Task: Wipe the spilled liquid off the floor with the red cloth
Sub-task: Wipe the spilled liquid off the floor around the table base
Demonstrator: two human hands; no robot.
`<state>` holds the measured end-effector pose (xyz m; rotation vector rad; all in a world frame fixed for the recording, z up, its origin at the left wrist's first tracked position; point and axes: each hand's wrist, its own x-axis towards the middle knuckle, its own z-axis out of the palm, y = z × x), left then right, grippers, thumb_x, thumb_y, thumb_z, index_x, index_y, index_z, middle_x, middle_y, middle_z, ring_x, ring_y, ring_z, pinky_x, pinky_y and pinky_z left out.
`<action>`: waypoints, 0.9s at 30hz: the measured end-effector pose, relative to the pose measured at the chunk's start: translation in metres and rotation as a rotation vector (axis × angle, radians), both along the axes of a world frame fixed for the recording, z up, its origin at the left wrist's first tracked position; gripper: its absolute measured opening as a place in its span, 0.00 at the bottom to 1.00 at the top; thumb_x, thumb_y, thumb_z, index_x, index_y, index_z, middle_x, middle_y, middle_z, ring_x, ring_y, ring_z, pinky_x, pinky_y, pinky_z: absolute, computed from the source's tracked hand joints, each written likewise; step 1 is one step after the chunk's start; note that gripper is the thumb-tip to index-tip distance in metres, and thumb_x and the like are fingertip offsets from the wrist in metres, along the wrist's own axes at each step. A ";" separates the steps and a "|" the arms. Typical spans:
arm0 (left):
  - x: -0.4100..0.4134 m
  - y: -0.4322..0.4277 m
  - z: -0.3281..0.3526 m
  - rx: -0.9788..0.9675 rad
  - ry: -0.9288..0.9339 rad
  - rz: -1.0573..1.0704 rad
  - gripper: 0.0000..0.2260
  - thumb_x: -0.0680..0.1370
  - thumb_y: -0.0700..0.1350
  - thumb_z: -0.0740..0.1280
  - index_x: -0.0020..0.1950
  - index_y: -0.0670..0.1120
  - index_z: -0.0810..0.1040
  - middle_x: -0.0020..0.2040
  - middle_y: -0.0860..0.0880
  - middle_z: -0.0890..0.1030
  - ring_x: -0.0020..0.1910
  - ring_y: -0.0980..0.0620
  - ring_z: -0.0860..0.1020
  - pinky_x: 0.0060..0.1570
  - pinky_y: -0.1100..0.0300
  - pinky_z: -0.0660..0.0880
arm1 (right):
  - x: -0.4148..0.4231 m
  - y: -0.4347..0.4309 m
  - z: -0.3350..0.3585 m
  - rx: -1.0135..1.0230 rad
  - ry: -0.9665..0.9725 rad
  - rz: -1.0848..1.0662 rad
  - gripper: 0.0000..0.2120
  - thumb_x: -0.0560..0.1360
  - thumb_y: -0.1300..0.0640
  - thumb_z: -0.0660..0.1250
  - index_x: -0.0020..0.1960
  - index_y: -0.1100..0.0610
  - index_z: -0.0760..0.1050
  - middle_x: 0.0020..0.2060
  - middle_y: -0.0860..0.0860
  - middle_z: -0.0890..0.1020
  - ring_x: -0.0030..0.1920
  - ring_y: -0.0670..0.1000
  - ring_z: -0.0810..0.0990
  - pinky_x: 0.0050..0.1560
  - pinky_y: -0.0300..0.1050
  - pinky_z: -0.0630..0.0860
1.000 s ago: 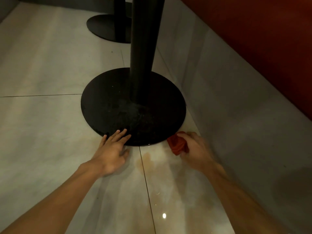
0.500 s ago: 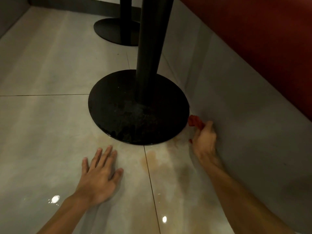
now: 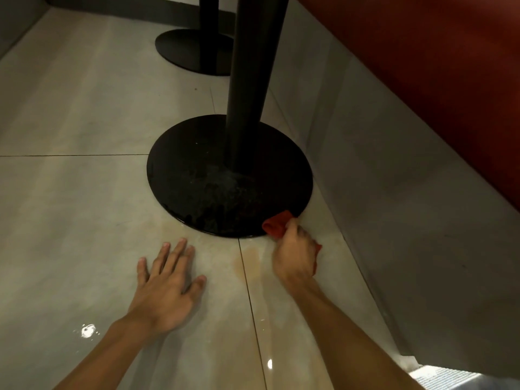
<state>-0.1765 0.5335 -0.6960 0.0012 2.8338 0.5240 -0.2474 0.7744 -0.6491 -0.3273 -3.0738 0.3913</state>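
Note:
My right hand (image 3: pixel 295 254) grips the bunched red cloth (image 3: pixel 277 225) and presses it against the floor at the near right edge of the black round table base (image 3: pixel 197 178). Most of the cloth is hidden under my fingers. A brownish spilled liquid stain (image 3: pixel 250 261) lies on the pale tiles just left of that hand, across a tile joint. My left hand (image 3: pixel 168 285) rests flat on the floor with fingers spread, left of the stain, holding nothing.
A black pole (image 3: pixel 253 80) rises from the base. A second black base (image 3: pixel 194 52) stands farther back. A grey wall panel (image 3: pixel 394 178) under a red bench (image 3: pixel 436 66) runs along the right. Glossy tiles (image 3: pixel 70 206) stretch to the left.
My right hand with the cloth moved from beside the wall back left to the base's near edge. My left hand stayed flat on the floor.

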 end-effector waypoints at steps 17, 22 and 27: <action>-0.004 -0.005 0.006 0.033 -0.052 -0.025 0.29 0.79 0.64 0.45 0.78 0.59 0.41 0.76 0.61 0.35 0.73 0.59 0.32 0.73 0.45 0.32 | 0.051 -0.023 -0.009 -0.397 -0.023 0.517 0.20 0.72 0.67 0.63 0.61 0.53 0.71 0.65 0.45 0.74 0.71 0.43 0.65 0.77 0.43 0.46; -0.001 -0.009 0.012 0.057 -0.066 -0.064 0.28 0.80 0.62 0.45 0.78 0.58 0.41 0.77 0.58 0.36 0.75 0.56 0.33 0.73 0.46 0.33 | 0.070 0.009 -0.008 -0.469 -0.132 0.716 0.16 0.74 0.64 0.63 0.61 0.53 0.72 0.62 0.42 0.77 0.68 0.40 0.69 0.76 0.43 0.53; 0.013 -0.008 0.016 0.062 -0.076 -0.079 0.28 0.80 0.62 0.46 0.78 0.57 0.43 0.78 0.56 0.38 0.76 0.54 0.35 0.74 0.47 0.35 | 0.104 0.049 -0.003 -0.508 -0.156 0.718 0.22 0.73 0.64 0.62 0.63 0.46 0.71 0.62 0.37 0.75 0.66 0.39 0.71 0.70 0.43 0.66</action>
